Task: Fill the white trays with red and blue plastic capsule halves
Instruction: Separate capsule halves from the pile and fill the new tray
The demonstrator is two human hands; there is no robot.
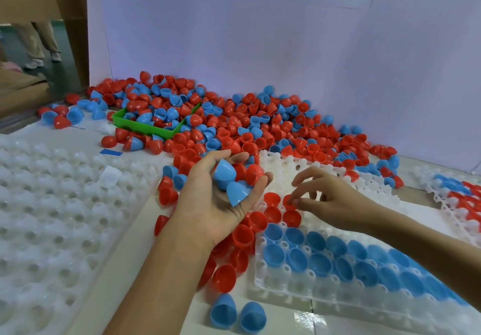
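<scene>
My left hand (221, 191) is palm up over the left edge of the white tray (286, 162), cupping several capsule halves, among them two blue ones (235, 191) and red ones (253, 174). My right hand (328, 196) reaches over the tray and pinches a red half (289, 201) at a tray cell. The tray holds a few red halves (273, 213) near its left side and two rows of blue halves (338, 256) toward the front.
A big heap of loose red and blue halves (260, 121) lies against the white back wall, with a green bin (156, 121) in it. A stack of empty white trays (52, 204) fills the left. Another partly filled tray (463, 194) sits at the right edge.
</scene>
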